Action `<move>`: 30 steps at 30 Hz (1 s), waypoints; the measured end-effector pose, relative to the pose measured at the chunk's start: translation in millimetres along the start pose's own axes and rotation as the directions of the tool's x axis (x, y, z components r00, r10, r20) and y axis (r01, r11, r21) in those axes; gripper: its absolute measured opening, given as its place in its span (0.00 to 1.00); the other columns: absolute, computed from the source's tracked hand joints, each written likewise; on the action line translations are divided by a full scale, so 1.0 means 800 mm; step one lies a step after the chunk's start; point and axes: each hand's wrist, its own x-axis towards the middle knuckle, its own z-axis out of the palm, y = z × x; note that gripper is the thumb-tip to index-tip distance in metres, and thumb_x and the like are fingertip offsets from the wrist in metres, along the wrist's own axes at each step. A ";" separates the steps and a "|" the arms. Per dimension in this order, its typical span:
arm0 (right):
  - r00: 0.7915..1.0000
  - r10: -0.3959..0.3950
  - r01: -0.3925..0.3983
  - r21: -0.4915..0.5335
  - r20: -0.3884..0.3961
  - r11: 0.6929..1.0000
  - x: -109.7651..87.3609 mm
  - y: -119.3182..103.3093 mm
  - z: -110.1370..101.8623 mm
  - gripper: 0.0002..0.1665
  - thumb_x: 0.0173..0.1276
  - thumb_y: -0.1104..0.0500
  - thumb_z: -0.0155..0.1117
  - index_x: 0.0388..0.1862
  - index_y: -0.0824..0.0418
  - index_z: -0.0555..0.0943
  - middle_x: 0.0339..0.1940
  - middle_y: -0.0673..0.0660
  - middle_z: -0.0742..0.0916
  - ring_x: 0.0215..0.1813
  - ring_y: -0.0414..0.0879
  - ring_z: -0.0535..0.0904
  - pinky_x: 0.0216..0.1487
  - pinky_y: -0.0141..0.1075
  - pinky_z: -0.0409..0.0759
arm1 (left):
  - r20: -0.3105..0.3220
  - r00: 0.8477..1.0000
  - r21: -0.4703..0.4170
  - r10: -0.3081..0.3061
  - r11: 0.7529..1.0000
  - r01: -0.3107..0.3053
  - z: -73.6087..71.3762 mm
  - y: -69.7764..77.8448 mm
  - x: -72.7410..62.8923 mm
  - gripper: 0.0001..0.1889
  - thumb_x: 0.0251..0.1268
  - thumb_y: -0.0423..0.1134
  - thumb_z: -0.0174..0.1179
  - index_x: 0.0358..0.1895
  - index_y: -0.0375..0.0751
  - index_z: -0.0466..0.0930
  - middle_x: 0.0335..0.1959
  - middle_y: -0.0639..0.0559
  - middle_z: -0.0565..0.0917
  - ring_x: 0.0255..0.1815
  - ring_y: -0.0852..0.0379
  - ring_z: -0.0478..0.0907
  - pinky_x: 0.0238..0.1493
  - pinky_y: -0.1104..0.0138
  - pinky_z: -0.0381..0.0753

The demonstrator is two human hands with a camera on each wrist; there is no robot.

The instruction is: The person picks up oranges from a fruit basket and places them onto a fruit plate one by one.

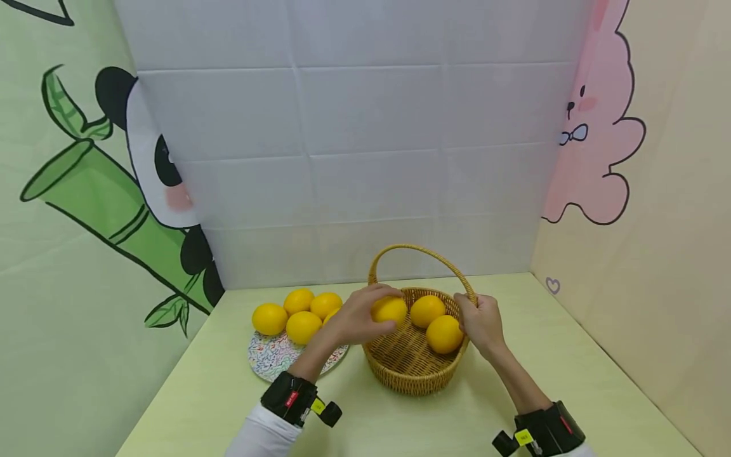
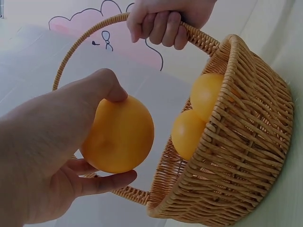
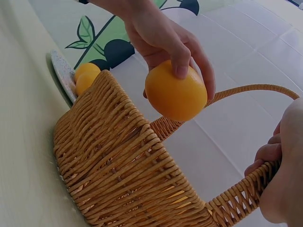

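Observation:
My left hand (image 1: 365, 315) grips an orange (image 2: 120, 135) between thumb and fingers, held above the left side of the wicker basket (image 1: 412, 385). Two more oranges (image 1: 445, 334) lie inside on the basket's right side. On the right, my right hand (image 1: 482, 322) is wrapped round the lower end of the basket's arched handle (image 1: 419, 247). In the left wrist view, the curled fingers (image 2: 163, 28) of that hand show around the woven handle. The basket stands upright on the table.
Left of the basket lies a round, colourfully patterned plate (image 1: 268, 358) with several oranges (image 1: 270, 318) on its far part. My left forearm passes over the plate's right edge. A pale panelled wall (image 1: 365, 190) closes the back, with printed side walls left and right.

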 end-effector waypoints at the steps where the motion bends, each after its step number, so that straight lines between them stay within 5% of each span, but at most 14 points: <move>1: 1.000 0.000 0.000 -0.001 0.002 1.000 0.000 0.000 0.000 0.32 0.88 0.57 0.58 0.16 0.56 0.68 0.09 0.44 0.69 0.13 0.37 0.61 0.16 0.28 0.59 | -0.004 1.000 -0.004 -0.002 1.000 0.002 -0.002 0.000 -0.002 0.30 0.71 0.41 0.70 0.77 0.55 0.82 0.77 0.50 0.82 0.53 0.55 0.82 0.50 0.64 0.86; 22: 1.000 -0.003 0.003 0.014 0.000 1.000 0.003 0.000 -0.002 0.32 0.88 0.57 0.58 0.16 0.56 0.68 0.08 0.45 0.69 0.12 0.37 0.61 0.15 0.28 0.58 | -0.158 0.987 -0.035 -0.012 0.999 0.007 -0.046 -0.016 -0.056 0.30 0.69 0.37 0.74 0.75 0.54 0.84 0.80 0.50 0.80 0.63 0.50 0.85 0.55 0.62 0.88; 30: 1.000 0.011 -0.011 0.012 0.001 1.000 0.003 -0.001 -0.002 0.32 0.88 0.57 0.58 0.16 0.55 0.68 0.09 0.44 0.70 0.13 0.37 0.61 0.16 0.28 0.59 | -0.208 0.976 -0.031 -0.062 0.998 0.057 -0.063 -0.033 -0.084 0.29 0.68 0.36 0.76 0.72 0.54 0.85 0.79 0.51 0.81 0.64 0.47 0.86 0.55 0.62 0.89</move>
